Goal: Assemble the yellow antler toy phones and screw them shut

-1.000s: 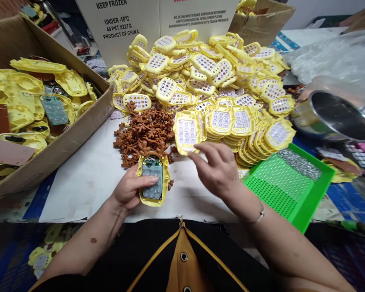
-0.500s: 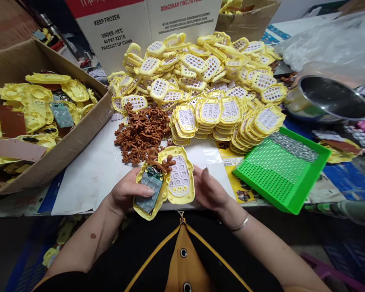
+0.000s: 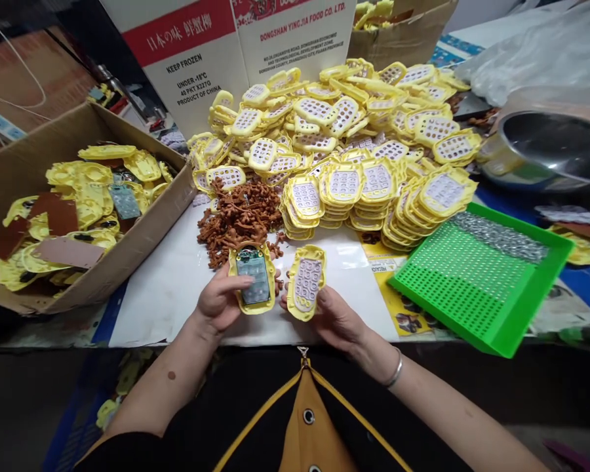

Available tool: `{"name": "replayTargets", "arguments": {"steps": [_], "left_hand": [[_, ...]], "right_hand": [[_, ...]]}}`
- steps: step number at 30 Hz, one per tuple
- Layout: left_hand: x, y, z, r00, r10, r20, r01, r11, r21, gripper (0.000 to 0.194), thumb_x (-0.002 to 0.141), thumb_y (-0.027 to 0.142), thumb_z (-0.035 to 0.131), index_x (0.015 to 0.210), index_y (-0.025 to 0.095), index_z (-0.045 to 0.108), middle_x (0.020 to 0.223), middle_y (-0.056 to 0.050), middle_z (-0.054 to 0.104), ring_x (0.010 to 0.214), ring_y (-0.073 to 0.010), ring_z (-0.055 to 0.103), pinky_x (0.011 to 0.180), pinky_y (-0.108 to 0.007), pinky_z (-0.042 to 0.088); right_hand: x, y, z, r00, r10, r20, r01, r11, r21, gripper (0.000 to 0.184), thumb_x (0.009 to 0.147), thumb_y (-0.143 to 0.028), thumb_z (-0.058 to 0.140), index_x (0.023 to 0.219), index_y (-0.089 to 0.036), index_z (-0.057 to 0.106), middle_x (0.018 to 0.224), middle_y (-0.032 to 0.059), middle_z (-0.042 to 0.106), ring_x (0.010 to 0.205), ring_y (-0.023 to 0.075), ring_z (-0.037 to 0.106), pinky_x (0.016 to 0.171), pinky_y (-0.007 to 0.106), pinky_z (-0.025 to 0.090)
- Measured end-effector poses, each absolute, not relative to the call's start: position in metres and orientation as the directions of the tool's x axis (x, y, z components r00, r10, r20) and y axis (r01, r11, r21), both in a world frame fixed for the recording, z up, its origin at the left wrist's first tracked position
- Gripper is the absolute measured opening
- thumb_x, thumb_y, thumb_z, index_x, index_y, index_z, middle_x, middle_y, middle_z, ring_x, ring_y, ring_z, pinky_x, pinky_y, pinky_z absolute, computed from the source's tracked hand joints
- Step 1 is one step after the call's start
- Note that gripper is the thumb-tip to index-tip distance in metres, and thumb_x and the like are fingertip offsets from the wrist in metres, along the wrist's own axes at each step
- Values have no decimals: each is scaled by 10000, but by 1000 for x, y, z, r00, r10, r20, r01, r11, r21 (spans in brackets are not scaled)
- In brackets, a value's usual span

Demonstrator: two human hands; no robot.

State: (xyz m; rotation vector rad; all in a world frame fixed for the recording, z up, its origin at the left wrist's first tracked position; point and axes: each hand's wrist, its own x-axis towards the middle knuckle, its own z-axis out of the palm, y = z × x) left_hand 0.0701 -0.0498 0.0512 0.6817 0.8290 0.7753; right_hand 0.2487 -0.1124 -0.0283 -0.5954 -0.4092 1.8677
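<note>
My left hand [image 3: 222,296] is closed round a yellow toy phone back shell [image 3: 255,307], its thumb lying on the grey-green circuit board [image 3: 254,270] inside. Brown antler-shaped pieces [image 3: 240,229] show at the top of that shell, in front of the brown pile. In my right hand [image 3: 341,320] is a yellow front cover [image 3: 293,295] with a pale keypad [image 3: 307,280], gripped at its right and lower edge, inner side facing me. The two halves are held side by side, a small gap between them.
Behind my hands lie a heap of yellow covers [image 3: 319,111] and stacked covers [image 3: 347,183]. At left stands a cardboard box [image 3: 142,242] of yellow shells. A green basket [image 3: 452,314] with small screws sits at right, near a metal pot [image 3: 511,164].
My right hand took a front cover from the stack area and brought it beside the back shell. Since half a second ago the two halves have moved apart, and the shell is more upright.
</note>
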Motion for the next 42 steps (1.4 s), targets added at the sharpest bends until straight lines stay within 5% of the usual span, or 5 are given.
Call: {"name": "replayTargets", "arguments": {"steps": [7,14,22,31,42], "left_hand": [[80,-43,50,406,837,-367,-445,532,720,595,807,491,585,1349,263,496,1240,-99,652,1093,-315,630,920,-485,490],[97,-46,36,302,938,-170,-54,195,979,579,789,395,686,1334,283,522,1405,-33,531,1312,-203,452,1087,-289,323],[108,-53,34,414,908,-61,254,-50,966,605,830,404,633,1395,271,462,1468,-68,435,1363,-241,360,1147,-340,199],[114,-57,28,432,892,-135,111,96,989,523,911,466,480,1399,280,459,1561,-12,310,1447,-192,223,1172,-301,154],[105,-47,40,423,837,-347,-100,423,900,589,620,307,833,1160,179,635,1179,-91,676,1034,-202,638,863,-255,492]], "right_hand": [[238,-103,-22,-288,926,-245,-761,-376,-529,515,582,-411,851,1000,-172,670,1002,71,721,860,180,672,894,359,514],[221,-98,-23,-266,931,-249,-768,-361,-529,584,569,-347,867,1086,-212,632,1126,56,689,1007,186,650,907,307,501],[215,-97,-20,-201,960,-198,-781,-279,-559,605,604,-329,854,1138,-245,583,1205,39,649,1128,189,597,1061,339,407],[220,-100,-31,-159,981,-116,-701,-194,-686,643,578,-349,859,1137,-225,567,1165,61,659,1077,206,616,1002,380,452],[229,-107,-26,-382,909,-169,-715,-406,-569,491,600,-486,816,939,-168,657,840,24,686,746,145,623,748,285,487]]}}
